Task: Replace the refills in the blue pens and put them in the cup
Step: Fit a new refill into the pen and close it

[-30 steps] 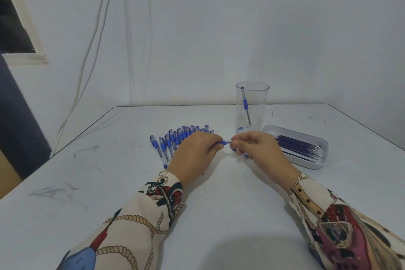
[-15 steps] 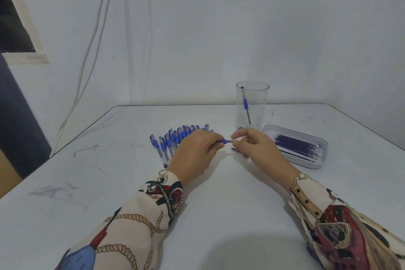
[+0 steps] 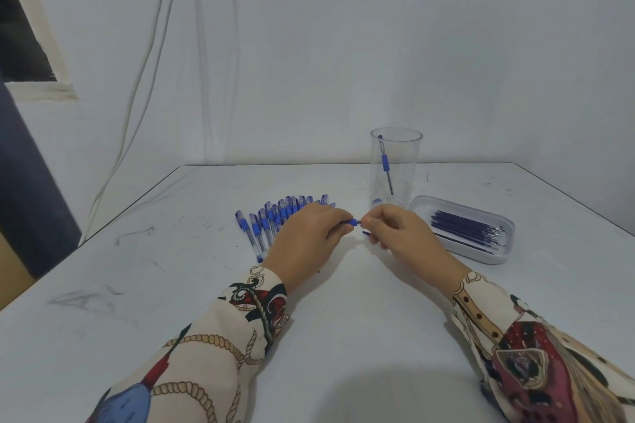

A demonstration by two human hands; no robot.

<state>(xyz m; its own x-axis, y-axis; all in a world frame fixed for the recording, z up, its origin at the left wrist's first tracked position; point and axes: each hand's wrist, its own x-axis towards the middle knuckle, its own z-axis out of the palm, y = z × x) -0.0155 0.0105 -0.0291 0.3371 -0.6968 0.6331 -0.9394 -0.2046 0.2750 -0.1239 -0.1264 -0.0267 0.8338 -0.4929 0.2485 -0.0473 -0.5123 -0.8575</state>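
Above the worktop [image 3: 343, 336], our hands have drawn slightly apart, left hand [image 3: 305, 237] gripping the pen [image 3: 352, 222], right hand [image 3: 395, 230] pinching its tip, likely unscrewing it.

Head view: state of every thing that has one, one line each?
Left hand: grips a blue pen.
Right hand: pinches the pen's tip end; a small blue piece sticks out below its fingers.
Cup: upright, one pen inside.
Loose pens: lying fanned on the table, capped.
Tray: open, refills lying in it.
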